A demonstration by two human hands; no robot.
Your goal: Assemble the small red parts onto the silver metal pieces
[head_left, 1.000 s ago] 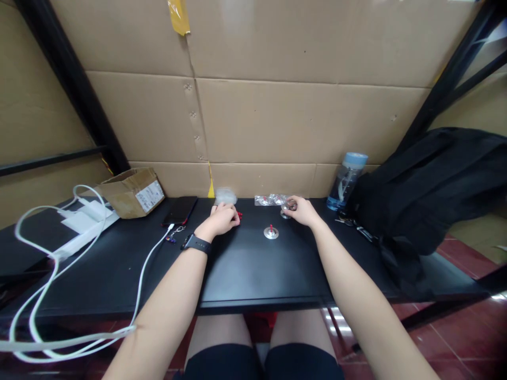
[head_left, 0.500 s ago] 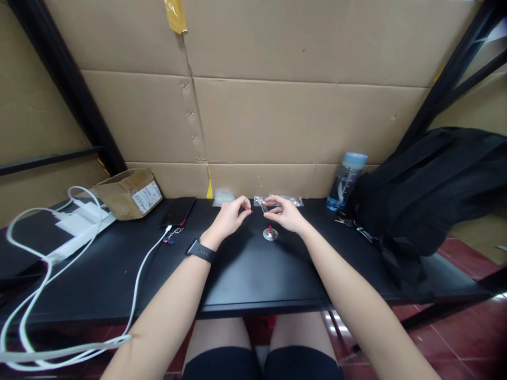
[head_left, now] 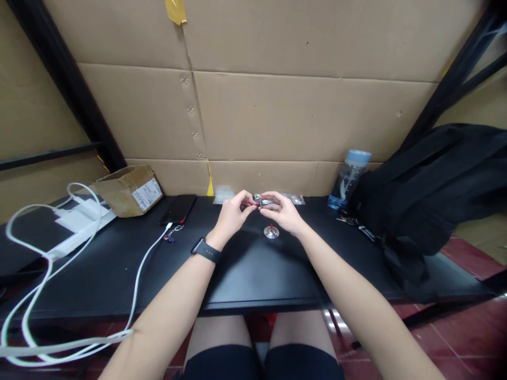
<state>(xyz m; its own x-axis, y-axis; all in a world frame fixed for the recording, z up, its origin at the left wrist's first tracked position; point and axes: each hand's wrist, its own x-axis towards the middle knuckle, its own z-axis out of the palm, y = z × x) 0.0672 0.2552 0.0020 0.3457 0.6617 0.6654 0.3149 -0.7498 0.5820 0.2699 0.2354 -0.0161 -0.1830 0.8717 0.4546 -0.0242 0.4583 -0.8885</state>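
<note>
My left hand (head_left: 234, 211) is pinched around the end of a small red cord (head_left: 256, 205). Facing it, my right hand (head_left: 282, 212) grips a thin, shiny metal disc (head_left: 260, 203) by its rim, seen nearly edge-on and mostly covered by the fingers. The fingertips of both hands almost meet above the black table. Just below the right hand, a finger cymbal (head_left: 271, 232) lies on the tabletop, a silvery round plate with a red cord standing up from its centre. The disc in my right hand looks like a similar piece.
Clear plastic bags (head_left: 298, 199) lie along the cardboard wall (head_left: 257, 116). Left are a phone (head_left: 178, 210) on a white cable, a keychain (head_left: 169, 238), an open cardboard box (head_left: 129, 192) and a power strip (head_left: 81, 232). Right stand a water bottle (head_left: 348, 179) and a black backpack (head_left: 431, 190).
My left hand has moved right, bringing the red cord up against the disc in my right hand. The right hand has shifted slightly left. The cymbal on the table stays put.
</note>
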